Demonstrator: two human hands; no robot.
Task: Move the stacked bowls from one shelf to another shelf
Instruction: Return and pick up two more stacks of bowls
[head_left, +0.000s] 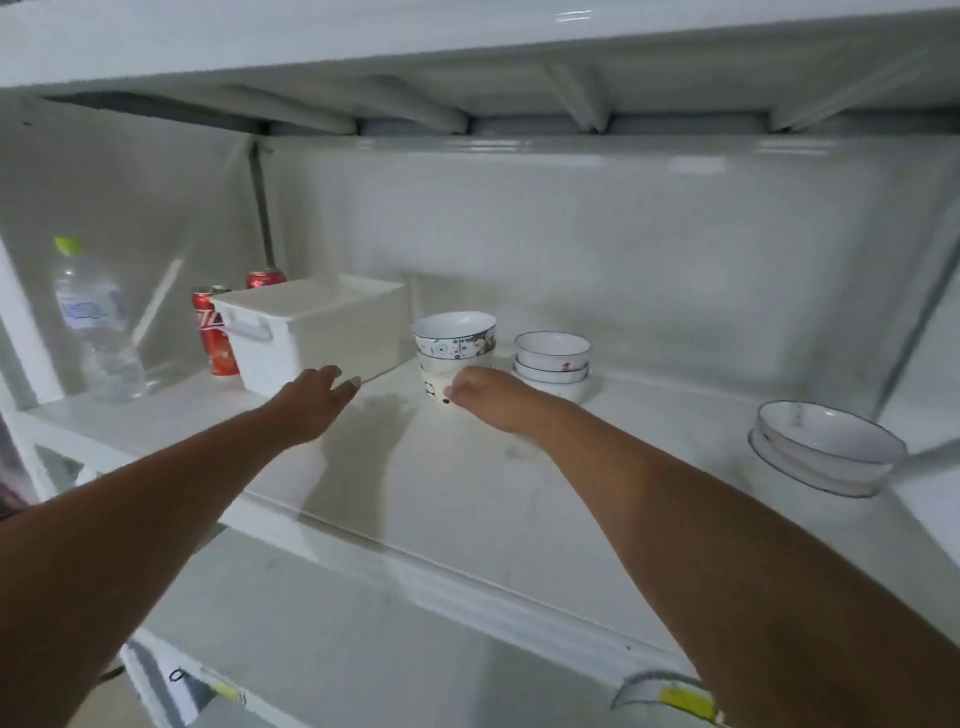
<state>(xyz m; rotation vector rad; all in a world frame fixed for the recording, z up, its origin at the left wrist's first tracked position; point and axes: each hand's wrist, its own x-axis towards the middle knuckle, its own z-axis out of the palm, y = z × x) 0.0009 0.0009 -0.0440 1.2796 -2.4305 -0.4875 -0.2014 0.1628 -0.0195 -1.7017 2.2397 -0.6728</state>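
Two hands reaching, right hand (483, 397) curled against stacked bowls (453, 356), left hand (311, 402) open just left

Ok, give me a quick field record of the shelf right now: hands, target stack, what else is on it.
left hand: open, fingers extended, holds nothing
right hand: at base of patterned bowl stack, grip unclear
stack: upright on shelf, between white box and small bowl stack
far right: shallow bowls
far left: water bottle, two red cans

White shelf (467, 499) carries bowl stacks (453, 358), box (317, 332), cans (213, 332) (plus bottle (96, 332)).
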